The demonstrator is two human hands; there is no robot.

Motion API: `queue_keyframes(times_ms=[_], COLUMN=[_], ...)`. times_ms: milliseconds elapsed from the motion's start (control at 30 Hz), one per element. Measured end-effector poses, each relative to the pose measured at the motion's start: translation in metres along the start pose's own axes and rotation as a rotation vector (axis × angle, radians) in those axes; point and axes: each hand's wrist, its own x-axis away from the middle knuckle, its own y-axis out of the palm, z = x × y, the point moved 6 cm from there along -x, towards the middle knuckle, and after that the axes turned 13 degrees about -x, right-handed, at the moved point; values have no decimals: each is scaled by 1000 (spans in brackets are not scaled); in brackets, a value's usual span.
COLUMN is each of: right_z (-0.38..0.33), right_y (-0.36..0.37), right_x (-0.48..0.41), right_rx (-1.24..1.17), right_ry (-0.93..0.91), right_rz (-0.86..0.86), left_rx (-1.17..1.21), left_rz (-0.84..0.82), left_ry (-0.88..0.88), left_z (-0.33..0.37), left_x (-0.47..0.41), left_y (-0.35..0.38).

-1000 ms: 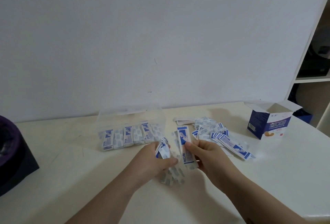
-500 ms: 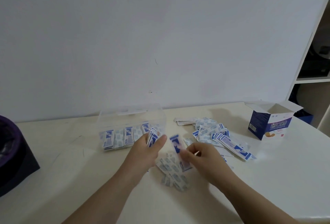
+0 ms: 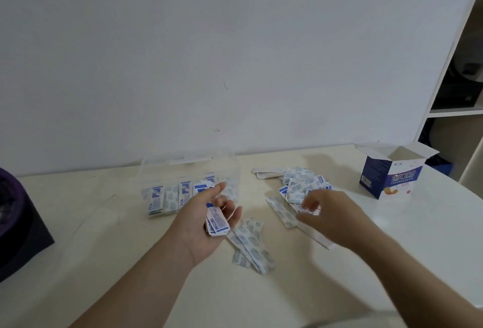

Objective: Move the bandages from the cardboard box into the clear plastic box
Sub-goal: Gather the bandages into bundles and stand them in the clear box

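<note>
Desk [image 3: 104,262]: smooth cream top, faint sheen, fine scuffs. Clear box [image 3: 188,163]: transparent plastic, glossy walls; bandages [image 3: 300,183]: thin paper wrappers, matt white with blue print; cardboard box [image 3: 389,181]: printed card, slight gloss outside, plain matt white inside the flaps. Wall [image 3: 235,53]: matt white paint with small marks; dark block [image 3: 23,236] at left: matt, material not discernible.

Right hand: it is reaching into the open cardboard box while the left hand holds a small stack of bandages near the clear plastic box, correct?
No. The head view shows the right hand over the loose pile of bandages, apart from the open cardboard box. The left hand does hold a small stack of bandages near the clear plastic box.
</note>
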Motion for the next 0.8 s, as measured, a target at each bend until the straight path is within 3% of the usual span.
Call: queue_keyframes(times_ms=[67, 133, 400, 567, 700, 800], right_z=[24, 33, 39, 0, -43, -61], right_y=[0, 2, -6, -30, -31, -15], right_x=[-3, -3, 0, 10, 18, 20], right_rx=[175, 184, 46, 86, -243, -521], right_ry=[111, 165, 171, -46, -268, -356], right_rz=[-177, -288, -370, -280, -97, -56], left_rx=[24, 10, -2, 10, -90, -145], left_rz=[0, -7, -13, -23, -59, -141], left_ry=[-54, -90, -61, -43, -51, -87], left_z=[-4, -7, -3, -4, -13, -20], left_x=[-1, -1, -3, -5, -3, 5], left_y=[1, 1, -4, -3, 2, 12])
